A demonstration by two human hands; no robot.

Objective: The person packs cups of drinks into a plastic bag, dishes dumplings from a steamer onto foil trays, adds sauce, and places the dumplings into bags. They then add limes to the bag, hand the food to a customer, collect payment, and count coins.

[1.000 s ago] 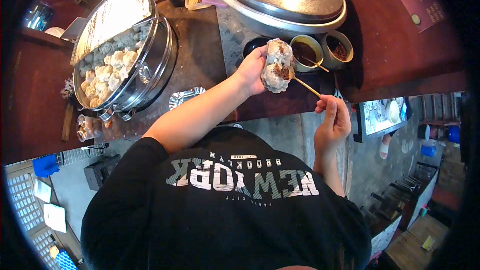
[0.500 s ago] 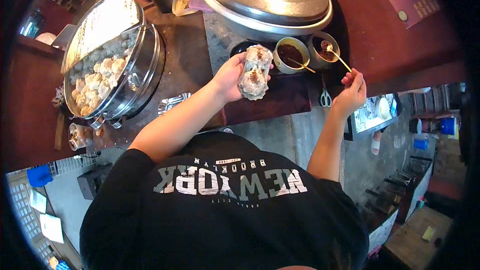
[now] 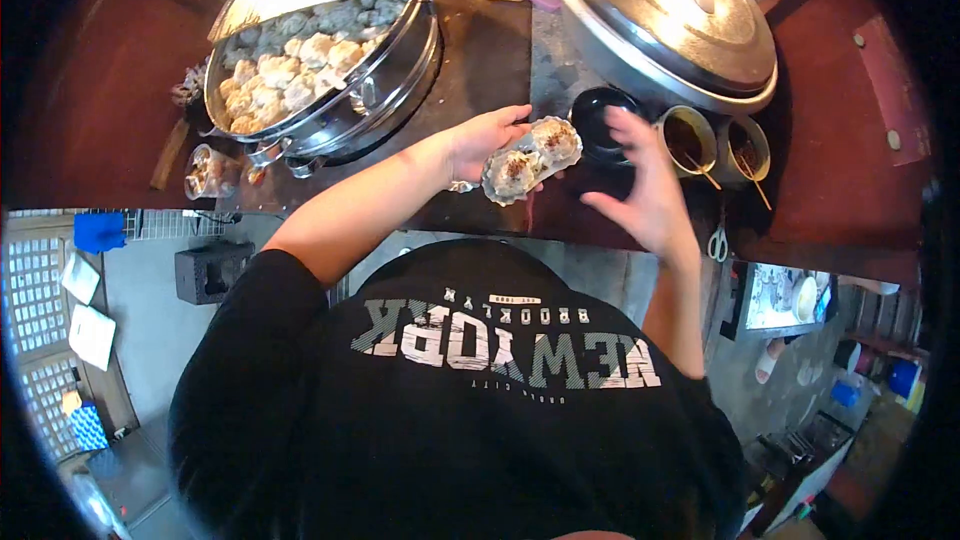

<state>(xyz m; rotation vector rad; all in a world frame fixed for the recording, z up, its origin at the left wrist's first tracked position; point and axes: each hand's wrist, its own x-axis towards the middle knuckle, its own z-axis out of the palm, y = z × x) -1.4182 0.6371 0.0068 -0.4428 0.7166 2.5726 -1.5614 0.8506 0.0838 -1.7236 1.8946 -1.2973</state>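
My left hand [image 3: 478, 145] grips a small shallow tray [image 3: 488, 186] by its side, with the thumb stretched out above. Two pale dumplings [image 3: 512, 172] topped with dark reddish flakes sit in it. To the right of the tray, my right hand [image 3: 648, 190] is empty, its fingers spread and slightly blurred. Behind that hand is a black bowl [image 3: 592, 118], partly covered by the fingers. Close by stand a bowl of dark sauce [image 3: 684, 140] and a bowl of dark flaky condiment [image 3: 744, 152], each with a thin handle sticking out.
On the left, a metal steamer [image 3: 385, 105] holds many dumplings [image 3: 300, 75] under a tilted lid. A large lidded pot [image 3: 650, 15] occupies the back right. Scissors [image 3: 717, 243] hang at the counter's front edge. A clear cup [image 3: 208, 175] stands at the left.
My right hand has let go of the small spoon, now in the condiment bowl, and moved left toward the tray, opening. The tray has tilted clockwise. The view has shifted.
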